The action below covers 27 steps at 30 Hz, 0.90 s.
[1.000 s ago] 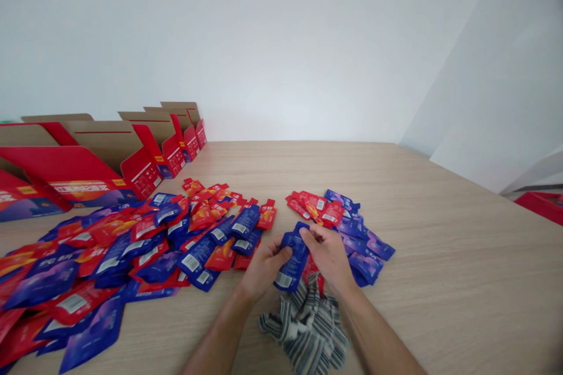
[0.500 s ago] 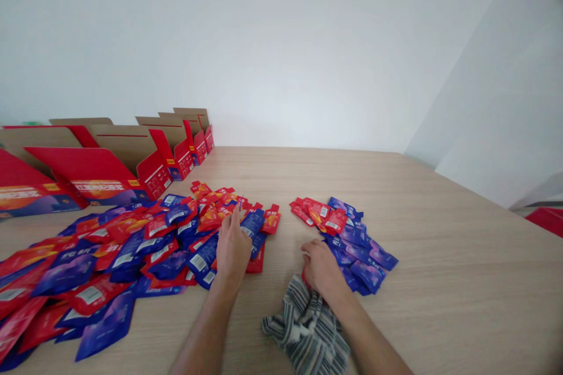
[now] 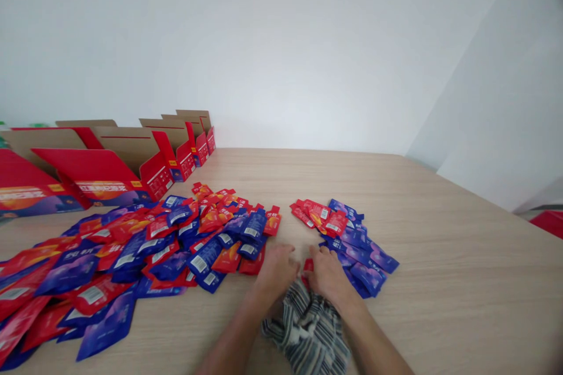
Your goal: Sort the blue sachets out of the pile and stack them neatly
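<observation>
My left hand [image 3: 279, 266] is just left of a small red pouch [image 3: 308, 266]; its fingers are slightly curled and apart, with nothing visible in them. Beside it, my right hand [image 3: 326, 269] has its fingers closed around the red pouch, mostly hiding it. Below both hands lies a crumpled striped cloth [image 3: 312, 334]. Just beyond my right hand is a small group of red pouches [image 3: 321, 215] and blue-purple pouches [image 3: 358, 252], lying flat and overlapping.
A large mixed heap of red and blue pouches [image 3: 127, 258] spreads over the left of the wooden table [image 3: 440, 281]. Several open red cartons [image 3: 105, 173] stand in a row behind it, against the white wall [image 3: 308, 58]. Something red [image 3: 548, 224] shows at the far right edge.
My left hand has left the pouch heap and moved right and toward me, close to my right hand. My right hand has shifted slightly right, and more of the red pouch shows.
</observation>
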Motion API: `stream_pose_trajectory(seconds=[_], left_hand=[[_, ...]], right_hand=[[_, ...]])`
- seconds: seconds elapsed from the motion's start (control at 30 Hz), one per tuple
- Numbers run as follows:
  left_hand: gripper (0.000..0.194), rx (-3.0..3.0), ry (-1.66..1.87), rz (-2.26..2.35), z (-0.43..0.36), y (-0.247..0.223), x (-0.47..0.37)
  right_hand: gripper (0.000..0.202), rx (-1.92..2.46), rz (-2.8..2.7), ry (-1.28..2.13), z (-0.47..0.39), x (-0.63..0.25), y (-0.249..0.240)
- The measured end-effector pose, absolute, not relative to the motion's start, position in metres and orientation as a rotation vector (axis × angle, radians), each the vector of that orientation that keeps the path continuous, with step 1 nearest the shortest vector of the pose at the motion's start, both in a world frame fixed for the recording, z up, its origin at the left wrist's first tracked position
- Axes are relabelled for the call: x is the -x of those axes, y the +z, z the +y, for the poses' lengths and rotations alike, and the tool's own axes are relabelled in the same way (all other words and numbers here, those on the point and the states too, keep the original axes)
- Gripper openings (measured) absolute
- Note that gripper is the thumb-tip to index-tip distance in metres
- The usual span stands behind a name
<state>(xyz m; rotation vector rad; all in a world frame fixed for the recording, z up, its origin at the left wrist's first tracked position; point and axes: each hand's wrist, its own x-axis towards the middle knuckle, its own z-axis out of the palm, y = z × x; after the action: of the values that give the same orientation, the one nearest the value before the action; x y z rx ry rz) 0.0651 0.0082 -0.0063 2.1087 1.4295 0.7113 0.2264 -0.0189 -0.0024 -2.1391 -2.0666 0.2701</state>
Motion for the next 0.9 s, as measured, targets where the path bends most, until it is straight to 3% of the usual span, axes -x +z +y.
stream_pose_trajectory(seconds=[0.13,0.27,0.37,0.47,0.6,0.7,0.9], left_hand=[[0.049,-2.022,0.703,1.309,0.003,-0.013,-0.069],[0.057,-1.744,0.799,1.169,0.003,-0.012,-0.069],[0.044,-1.542,0.874,0.959,0.007,-0.008,-0.066],[0.029,-1.443,0.98,0.857,0.011,-0.002,-0.06],[0.025,-1.393,1.046,0.837,0.012,0.008,-0.047],[0.029,-1.394,0.954,0.708,0.008,0.017,-0.042],[0.025,-1.32,0.822,0.611,0.0,0.021,-0.042]], right_hand=[[0.05,1.965,-1.967,0.323,-0.008,-0.229,-0.012],[0.023,1.699,-1.755,0.313,-0.001,-0.223,0.001],[0.015,1.501,-1.626,0.301,-0.005,-0.214,0.019],[0.02,1.396,-1.557,0.292,-0.012,-0.208,0.029],[0.047,1.391,-1.458,0.36,-0.015,-0.204,0.028],[0.039,1.397,-1.419,0.556,-0.014,-0.202,0.026],[0.051,1.409,-1.142,0.835,-0.013,-0.203,0.029]])
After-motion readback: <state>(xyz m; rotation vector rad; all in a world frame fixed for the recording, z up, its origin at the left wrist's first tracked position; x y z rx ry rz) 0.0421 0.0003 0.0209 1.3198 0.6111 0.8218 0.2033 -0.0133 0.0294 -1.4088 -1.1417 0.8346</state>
